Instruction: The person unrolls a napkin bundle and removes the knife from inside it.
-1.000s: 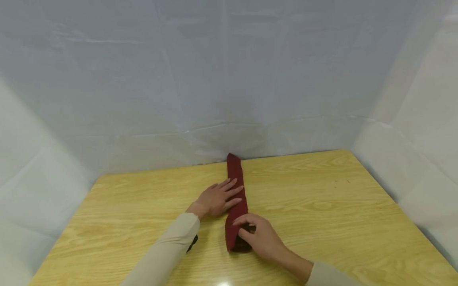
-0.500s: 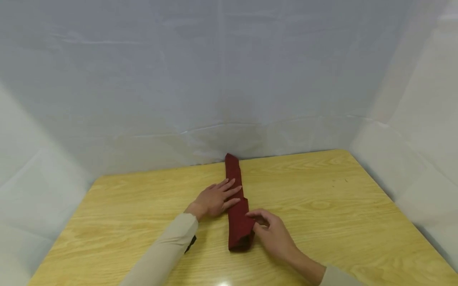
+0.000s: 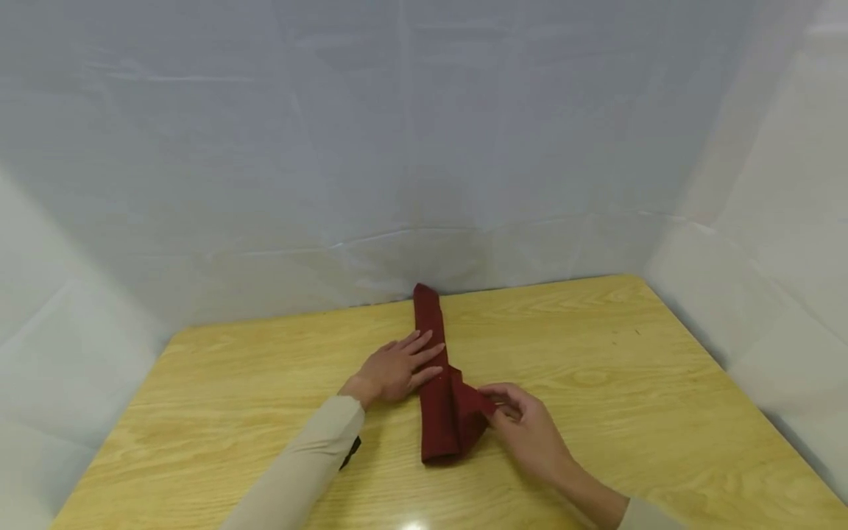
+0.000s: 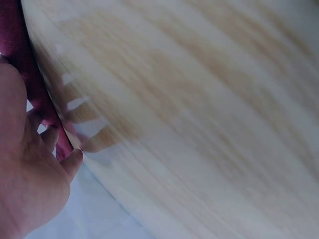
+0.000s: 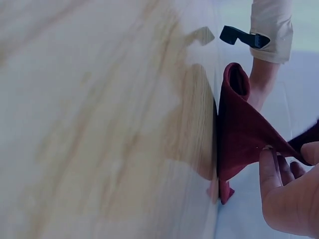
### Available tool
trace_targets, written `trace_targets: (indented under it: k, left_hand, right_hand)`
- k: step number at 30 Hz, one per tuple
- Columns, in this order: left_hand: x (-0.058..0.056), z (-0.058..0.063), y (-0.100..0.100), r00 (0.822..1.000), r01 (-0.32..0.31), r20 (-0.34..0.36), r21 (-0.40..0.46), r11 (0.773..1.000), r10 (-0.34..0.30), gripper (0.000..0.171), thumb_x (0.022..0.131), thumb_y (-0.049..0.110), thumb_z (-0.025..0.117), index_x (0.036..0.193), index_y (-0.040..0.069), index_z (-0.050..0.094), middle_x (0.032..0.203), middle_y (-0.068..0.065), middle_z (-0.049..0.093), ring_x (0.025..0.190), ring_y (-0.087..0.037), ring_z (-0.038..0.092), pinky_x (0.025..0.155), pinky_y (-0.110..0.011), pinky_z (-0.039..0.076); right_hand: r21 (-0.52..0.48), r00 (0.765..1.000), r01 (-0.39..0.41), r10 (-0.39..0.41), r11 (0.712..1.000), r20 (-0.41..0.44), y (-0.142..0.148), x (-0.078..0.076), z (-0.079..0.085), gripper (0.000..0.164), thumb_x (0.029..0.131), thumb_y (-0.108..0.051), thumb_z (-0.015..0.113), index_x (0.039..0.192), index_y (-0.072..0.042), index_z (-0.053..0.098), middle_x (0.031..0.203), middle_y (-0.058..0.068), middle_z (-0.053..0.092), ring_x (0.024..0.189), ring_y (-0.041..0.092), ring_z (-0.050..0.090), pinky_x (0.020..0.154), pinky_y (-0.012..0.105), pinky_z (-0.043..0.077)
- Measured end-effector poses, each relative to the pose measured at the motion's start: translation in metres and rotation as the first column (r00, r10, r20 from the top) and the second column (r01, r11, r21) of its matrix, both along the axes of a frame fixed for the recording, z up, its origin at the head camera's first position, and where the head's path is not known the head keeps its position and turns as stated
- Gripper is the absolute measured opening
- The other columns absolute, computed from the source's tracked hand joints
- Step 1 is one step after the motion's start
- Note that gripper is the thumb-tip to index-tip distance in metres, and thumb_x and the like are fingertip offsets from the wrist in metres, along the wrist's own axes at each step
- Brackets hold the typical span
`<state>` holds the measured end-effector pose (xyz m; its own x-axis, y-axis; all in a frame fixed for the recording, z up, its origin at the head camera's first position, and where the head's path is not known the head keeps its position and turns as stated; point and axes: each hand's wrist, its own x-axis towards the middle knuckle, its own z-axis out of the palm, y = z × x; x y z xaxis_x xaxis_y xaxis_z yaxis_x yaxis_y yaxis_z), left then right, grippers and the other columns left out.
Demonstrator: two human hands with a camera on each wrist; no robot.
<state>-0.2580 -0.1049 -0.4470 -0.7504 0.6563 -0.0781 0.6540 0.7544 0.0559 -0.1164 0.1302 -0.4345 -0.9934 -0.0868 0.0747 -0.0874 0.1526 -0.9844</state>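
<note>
A dark red cloth (image 3: 437,423), folded into a long narrow strip, runs from the table's back edge toward the front. My left hand (image 3: 391,372) rests on the middle of the strip, fingers straight and spread. At the near end my right hand (image 3: 532,430) pinches the corner of a loose flap and holds it out to the right. In the right wrist view the cloth (image 5: 241,137) stretches up to the thumb and fingers, with its near end rolled into an open loop. The left wrist view catches the left fingers (image 4: 72,164) over the cloth's edge (image 4: 37,92).
The strip lies on a yellow wood-grain table (image 3: 265,383). White sheeting (image 3: 424,147) hangs behind the table and along both sides. A black strap-like piece (image 5: 239,37) sticks out from the left sleeve (image 5: 271,25).
My right hand has drawn the cloth's near flap from over the strip out to the right, unfolding it there. The left hand has stayed in place on the strip.
</note>
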Motion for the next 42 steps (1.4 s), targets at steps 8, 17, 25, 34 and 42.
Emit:
trace_targets:
  k: [8,17,25,34,42]
  left_hand:
    - [0.002,0.002,0.000,1.000,-0.004,-0.003,-0.008,1.000,0.004,0.057,0.101,0.055,0.025,0.152,0.029,0.028,0.157,-0.001,0.019,0.143,-0.020,0.016,0.112,-0.045,0.024]
    - [0.000,-0.002,-0.001,1.000,-0.017,-0.003,-0.021,1.000,0.017,0.057,0.101,0.056,0.023,0.152,0.031,0.026,0.158,0.001,0.017,0.144,-0.018,0.013,0.113,-0.044,0.022]
    - [0.000,-0.001,-0.001,1.000,0.011,-0.003,0.012,1.000,-0.011,0.057,0.102,0.054,0.026,0.152,0.028,0.029,0.157,-0.002,0.019,0.143,-0.022,0.016,0.111,-0.046,0.024]
    - [0.001,0.001,0.001,1.000,0.005,-0.004,-0.003,1.000,-0.005,0.057,0.102,0.054,0.025,0.152,0.028,0.029,0.157,-0.002,0.019,0.143,-0.021,0.015,0.112,-0.045,0.023]
    - [0.004,0.004,0.003,1.000,-0.012,0.015,-0.021,1.000,0.012,0.058,0.101,0.055,0.025,0.152,0.028,0.027,0.158,-0.001,0.017,0.144,-0.020,0.014,0.112,-0.045,0.022]
  right_hand:
    - [0.003,1.000,0.008,-0.008,1.000,0.024,0.015,0.000,0.001,0.033,0.093,-0.022,0.065,0.115,0.001,0.064,0.109,0.014,0.066,0.101,0.023,0.065,0.080,0.027,0.053]
    - [0.093,0.999,-0.022,0.019,0.995,0.030,0.037,-0.003,-0.001,0.036,0.090,-0.026,0.068,0.113,0.001,0.065,0.105,0.011,0.069,0.096,0.018,0.066,0.076,0.026,0.055]
    - [0.304,0.999,-0.031,0.032,0.952,0.001,0.053,-0.003,-0.002,0.031,0.089,-0.032,0.069,0.106,-0.006,0.067,0.101,0.001,0.069,0.095,0.014,0.065,0.076,0.022,0.053]
    - [0.399,0.997,-0.078,0.081,0.914,0.009,0.064,-0.006,-0.005,0.022,0.087,-0.025,0.072,0.101,-0.009,0.069,0.087,-0.004,0.068,0.077,0.010,0.063,0.063,0.023,0.052]
    - [0.545,0.995,-0.094,0.103,0.833,0.013,0.068,-0.006,-0.007,0.016,0.087,-0.026,0.072,0.099,-0.016,0.069,0.089,-0.009,0.066,0.081,0.006,0.061,0.067,0.024,0.050]
